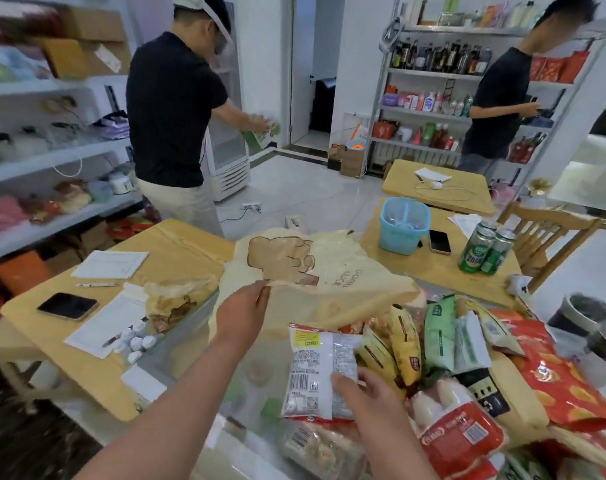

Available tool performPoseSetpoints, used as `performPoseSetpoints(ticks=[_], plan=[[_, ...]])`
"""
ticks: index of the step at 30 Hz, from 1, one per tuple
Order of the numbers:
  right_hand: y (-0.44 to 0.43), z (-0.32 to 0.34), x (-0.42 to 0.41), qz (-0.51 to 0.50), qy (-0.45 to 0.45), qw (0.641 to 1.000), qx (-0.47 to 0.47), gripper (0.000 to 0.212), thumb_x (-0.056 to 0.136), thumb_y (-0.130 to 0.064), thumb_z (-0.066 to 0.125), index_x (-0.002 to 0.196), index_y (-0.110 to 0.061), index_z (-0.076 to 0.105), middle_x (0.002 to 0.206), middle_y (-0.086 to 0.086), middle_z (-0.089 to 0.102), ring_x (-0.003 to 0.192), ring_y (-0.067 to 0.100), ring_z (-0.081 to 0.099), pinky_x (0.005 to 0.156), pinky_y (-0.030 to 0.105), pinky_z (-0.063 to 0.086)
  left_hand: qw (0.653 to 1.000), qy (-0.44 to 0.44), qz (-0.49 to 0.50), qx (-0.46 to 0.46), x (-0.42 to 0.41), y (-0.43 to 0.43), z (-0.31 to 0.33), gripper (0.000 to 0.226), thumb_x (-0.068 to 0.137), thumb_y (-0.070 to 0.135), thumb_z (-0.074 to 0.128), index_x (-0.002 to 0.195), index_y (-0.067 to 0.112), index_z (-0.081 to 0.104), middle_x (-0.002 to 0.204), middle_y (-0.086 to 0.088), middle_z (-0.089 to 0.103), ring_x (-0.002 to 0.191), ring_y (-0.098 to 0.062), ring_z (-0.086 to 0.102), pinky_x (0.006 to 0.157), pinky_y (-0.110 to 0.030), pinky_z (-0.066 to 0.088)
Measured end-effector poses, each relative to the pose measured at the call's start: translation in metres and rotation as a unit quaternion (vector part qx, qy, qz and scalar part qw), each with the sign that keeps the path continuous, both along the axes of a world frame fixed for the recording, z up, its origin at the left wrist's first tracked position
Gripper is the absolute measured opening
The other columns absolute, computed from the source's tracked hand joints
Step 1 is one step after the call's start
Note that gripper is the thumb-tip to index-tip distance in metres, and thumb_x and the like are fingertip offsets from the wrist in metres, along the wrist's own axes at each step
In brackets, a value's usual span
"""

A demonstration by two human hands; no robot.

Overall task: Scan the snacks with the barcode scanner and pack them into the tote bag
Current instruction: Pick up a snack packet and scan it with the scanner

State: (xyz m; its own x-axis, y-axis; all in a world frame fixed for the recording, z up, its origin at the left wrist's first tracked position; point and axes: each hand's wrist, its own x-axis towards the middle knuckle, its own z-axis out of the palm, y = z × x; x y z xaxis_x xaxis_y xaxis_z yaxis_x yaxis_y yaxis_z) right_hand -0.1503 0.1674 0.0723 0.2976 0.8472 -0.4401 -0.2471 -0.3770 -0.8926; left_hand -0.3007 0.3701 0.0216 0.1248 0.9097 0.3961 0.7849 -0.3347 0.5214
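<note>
Two bare forearms reach up from the bottom edge over the glass-topped worktop (190, 344), and most of the risk sits in the gap between them.

On the left, the cream canvas tote bag with a brown bear print (329, 271) lies slack and partly flat, lifted at one spot on its near edge only. I judge that its mouth may not gape wide enough, so a packet pushed towards it could catch on the rim and slide back onto the glass.

In the middle, the white and red plastic snack packet with a printed barcode (312, 372) is held by its lower right corner alone. The glossy film could slip or swing. I cannot pick out a barcode scanner anywhere, so the packet might also go into the bag unscanned.

On the right, the loose heap of yellow, green and red snack bags (433, 341) leans close to the wrist, and a careless sweep of the arm could tip some off the worktop.

As for the grips, the left hand (240, 315) pinches the tote's edge between thumb and fingertips, the other fingers loosely curled. The right hand (374, 400) is closed on the packet, thumb lying across the printed face and fingers behind it, holding it upright above the worktop, just short of the bag and barcode side towards the camera.
</note>
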Motion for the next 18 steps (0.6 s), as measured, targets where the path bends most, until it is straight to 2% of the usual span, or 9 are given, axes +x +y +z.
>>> performPoseSetpoints(ticks=[2, 3, 6, 11, 14, 16, 18], plan=[[0.011, -0.002, -0.005, 0.002, 0.009, 1.0, 0.001, 0.025, 0.085, -0.02, 0.07, 0.108, -0.016, 0.064, 0.089, 0.004, 0.076, 0.08, 0.024, 0.073, 0.074, 0.04, 0.059, 0.998, -0.023, 0.001, 0.056, 0.003, 0.007, 0.028, 0.03, 0.1, 0.027, 0.044, 0.114, 0.015, 0.068, 0.095, -0.009, 0.072, 0.087, -0.032, 0.065, 0.064, -0.032, 0.042], [0.016, 0.0, -0.008, -0.009, 0.023, 1.0, 0.002, 0.03, 0.085, -0.019, 0.071, 0.113, -0.016, 0.06, 0.093, 0.007, 0.074, 0.082, 0.026, 0.073, 0.072, 0.041, 0.06, 0.996, -0.03, -0.004, 0.081, 0.005, 0.01, 0.042, 0.032, 0.098, 0.029, 0.042, 0.112, 0.015, 0.068, 0.092, -0.008, 0.072, 0.084, -0.032, 0.066, 0.062, -0.032, 0.042], [0.034, 0.007, -0.018, -0.05, 0.09, 0.994, 0.027, 0.041, 0.086, -0.005, 0.067, 0.12, -0.021, 0.05, 0.101, 0.014, 0.068, 0.08, 0.031, 0.071, 0.054, 0.034, 0.058, 0.99, -0.039, -0.017, 0.134, 0.009, 0.015, 0.081, 0.03, 0.097, 0.027, 0.045, 0.108, 0.014, 0.069, 0.086, -0.007, 0.072, 0.077, -0.03, 0.065, 0.058, -0.032, 0.043], [0.063, 0.012, -0.039, -0.104, 0.118, 0.985, 0.065, 0.055, 0.088, -0.005, 0.063, 0.13, -0.033, 0.038, 0.112, 0.014, 0.064, 0.084, 0.03, 0.072, 0.057, 0.034, 0.058, 0.988, -0.03, -0.041, 0.147, 0.005, 0.017, 0.118, 0.021, 0.098, 0.023, 0.051, 0.107, 0.019, 0.069, 0.079, -0.003, 0.069, 0.072, -0.026, 0.062, 0.053, -0.033, 0.043], [0.091, 0.022, -0.052, -0.167, 0.146, 0.973, 0.069, 0.062, 0.091, -0.004, 0.058, 0.137, -0.032, 0.029, 0.122, 0.017, 0.057, 0.096, 0.034, 0.067, 0.055, 0.028, 0.057, 0.982, -0.042, -0.061, 0.175, -0.006, 0.007, 0.123, 0.02, 0.095, 0.024, 0.053, 0.103, 0.02, 0.071, 0.074, 0.001, 0.068, 0.069, -0.023, 0.062, 0.052, -0.028, 0.04], [0.13, 0.025, -0.057, -0.214, 0.185, 0.957, 0.061, 0.064, 0.093, -0.002, 0.055, 0.143, -0.025, 0.022, 0.132, 0.019, 0.046, 0.106, 0.035, 0.061, 0.065, 0.031, 0.057, 0.977, -0.049, -0.083, 0.192, -0.012, 0.0, 0.125, 0.027, 0.093, 0.031, 0.05, 0.105, 0.022, 0.072, 0.08, 0.005, 0.071, 0.07, -0.017, 0.063, 0.052, -0.023, 0.04], [0.17, 0.032, -0.062, -0.228, 0.24, 0.941, 0.066, 0.058, 0.096, -0.009, 0.052, 0.145, -0.017, 0.02, 0.142, 0.017, 0.039, 0.102, 0.028, 0.059, 0.079, 0.034, 0.055, 0.972, -0.059, -0.102, 0.203, -0.016, -0.006, 0.126, 0.033, 0.091, 0.036, 0.046, 0.106, 0.023, 0.072, 0.079, 0.006, 0.072, 0.068, -0.012, 0.061, 0.052, -0.019, 0.035]])
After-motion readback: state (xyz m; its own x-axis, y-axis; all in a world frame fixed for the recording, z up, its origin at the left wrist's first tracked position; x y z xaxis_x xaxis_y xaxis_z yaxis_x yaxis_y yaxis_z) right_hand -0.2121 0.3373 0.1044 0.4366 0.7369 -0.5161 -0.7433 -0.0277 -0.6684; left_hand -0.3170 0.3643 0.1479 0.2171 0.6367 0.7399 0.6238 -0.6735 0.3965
